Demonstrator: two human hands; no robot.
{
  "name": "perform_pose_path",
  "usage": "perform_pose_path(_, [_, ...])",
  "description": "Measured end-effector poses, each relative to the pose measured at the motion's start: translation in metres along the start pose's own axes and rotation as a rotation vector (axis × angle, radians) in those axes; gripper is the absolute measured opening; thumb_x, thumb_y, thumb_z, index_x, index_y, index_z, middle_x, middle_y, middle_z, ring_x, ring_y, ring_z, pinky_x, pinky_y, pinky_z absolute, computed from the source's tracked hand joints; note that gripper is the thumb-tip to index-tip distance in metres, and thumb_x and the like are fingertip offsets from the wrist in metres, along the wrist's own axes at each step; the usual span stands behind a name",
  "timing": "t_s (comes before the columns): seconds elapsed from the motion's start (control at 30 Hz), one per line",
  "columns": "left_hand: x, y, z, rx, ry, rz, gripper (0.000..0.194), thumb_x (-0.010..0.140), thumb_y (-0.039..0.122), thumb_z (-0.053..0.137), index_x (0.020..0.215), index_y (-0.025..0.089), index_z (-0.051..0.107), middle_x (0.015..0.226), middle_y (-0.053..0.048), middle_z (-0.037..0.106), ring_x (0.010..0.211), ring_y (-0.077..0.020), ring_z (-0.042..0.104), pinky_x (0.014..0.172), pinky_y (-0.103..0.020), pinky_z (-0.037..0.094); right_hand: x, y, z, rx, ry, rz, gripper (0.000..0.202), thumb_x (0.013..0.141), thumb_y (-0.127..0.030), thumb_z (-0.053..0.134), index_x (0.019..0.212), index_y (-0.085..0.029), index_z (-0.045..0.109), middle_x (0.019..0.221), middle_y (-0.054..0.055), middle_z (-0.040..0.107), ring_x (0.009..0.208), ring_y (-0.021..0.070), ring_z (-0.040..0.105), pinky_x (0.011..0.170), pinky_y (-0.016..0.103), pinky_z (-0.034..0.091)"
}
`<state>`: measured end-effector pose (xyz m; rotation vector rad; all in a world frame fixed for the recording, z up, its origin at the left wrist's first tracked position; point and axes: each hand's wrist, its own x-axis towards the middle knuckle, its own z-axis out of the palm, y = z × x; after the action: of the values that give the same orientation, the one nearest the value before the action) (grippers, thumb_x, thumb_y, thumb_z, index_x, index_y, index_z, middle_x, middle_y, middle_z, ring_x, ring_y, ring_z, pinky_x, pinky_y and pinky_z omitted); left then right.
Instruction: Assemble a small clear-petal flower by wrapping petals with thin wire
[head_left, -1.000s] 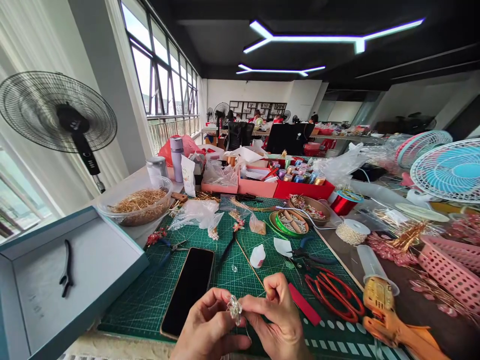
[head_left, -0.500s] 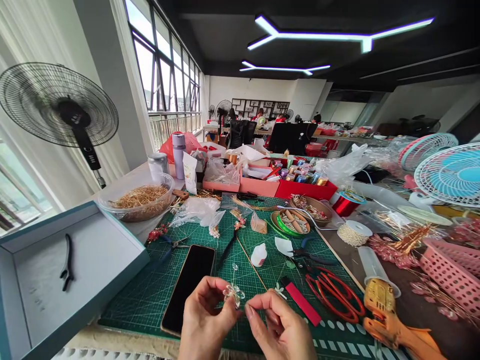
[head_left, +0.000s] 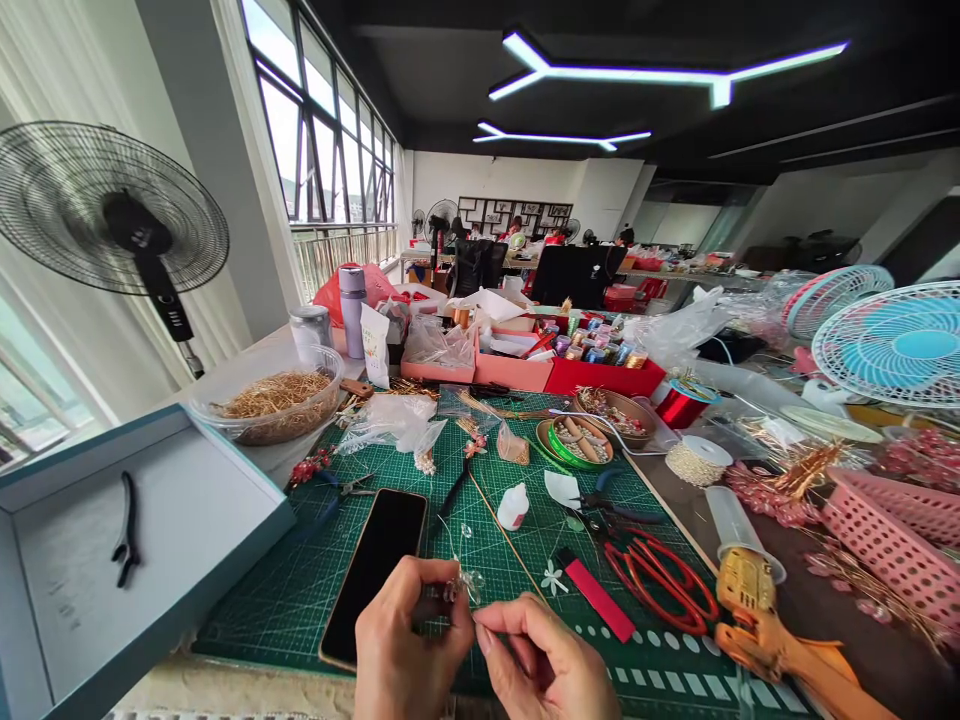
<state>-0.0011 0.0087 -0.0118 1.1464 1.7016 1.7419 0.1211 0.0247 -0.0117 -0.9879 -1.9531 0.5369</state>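
Note:
My left hand (head_left: 411, 630) pinches a small clear beaded flower (head_left: 466, 583) between thumb and fingertips, above the green cutting mat (head_left: 285, 610). Thin wire and a clear bead stick up from the flower. Close on its right, my right hand (head_left: 541, 655) has thumb and forefinger pressed together beside the flower; what they hold is too small to make out. A black phone (head_left: 379, 570) lies to the left of my left hand. Beyond my right hand are a white flower piece (head_left: 553, 578) and a red strip (head_left: 598, 598).
An open box (head_left: 150, 550) stands at the left. On the mat lie a small white bottle (head_left: 514, 507), pliers (head_left: 626, 510) and red-handled scissors (head_left: 660, 585). An orange glue gun (head_left: 772, 625) is at the right, near a pink basket (head_left: 892, 530). Red and pink boxes (head_left: 517, 372) stand behind.
My left hand has turned slightly, tilting the flower to the right. My right hand remains close to it. The view has shifted a little, and the white flower piece shows more fully.

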Motion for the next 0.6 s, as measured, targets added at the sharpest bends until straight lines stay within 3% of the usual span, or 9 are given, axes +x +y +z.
perform_pose_path(0.1, [0.002,0.005,-0.005,0.087,-0.132,0.018,0.012,0.060,0.014,0.069,0.067,0.022,0.063,0.066,-0.002,0.068,0.054,-0.0174,0.063,0.050,-0.023,0.051,0.015,-0.005,-0.016,-0.196,0.019,-0.256,0.018,0.090,-0.019,0.045,0.078,-0.020,0.058,0.063,0.000,0.054,0.053,0.0110,0.052,0.052,0.020,0.042])
perform_pose_path(0.2, [0.004,0.012,-0.008,0.010,-0.266,-0.087,0.009,0.059,0.016,0.067,0.066,0.019,0.063,0.061,-0.003,0.065,0.050,-0.0164,0.060,0.045,-0.022,0.050,0.032,-0.009,-0.028,-0.266,0.012,-0.353,0.021,0.092,-0.019,0.041,0.077,-0.021,0.055,0.066,0.000,0.057,0.058,0.0121,0.057,0.053,0.020,0.043])
perform_pose_path(0.47, [0.005,0.015,-0.004,-0.116,-0.311,-0.183,0.011,0.052,0.014,0.064,0.062,0.016,0.060,0.057,-0.001,0.057,0.050,-0.0123,0.051,0.039,-0.018,0.042,0.050,-0.010,-0.037,-0.135,-0.201,-0.209,0.016,0.088,-0.017,0.049,0.074,-0.021,0.055,0.071,-0.001,0.056,0.066,0.0127,0.056,0.059,0.022,0.044])
perform_pose_path(0.6, [0.010,0.012,-0.007,-0.165,-0.458,-0.233,0.013,0.055,0.013,0.064,0.065,0.016,0.057,0.059,0.001,0.055,0.049,-0.0113,0.050,0.041,-0.021,0.043,0.055,-0.010,-0.036,-0.045,-0.262,-0.055,0.014,0.083,-0.015,0.056,0.070,-0.020,0.055,0.067,-0.004,0.053,0.060,0.0104,0.049,0.054,0.021,0.038])
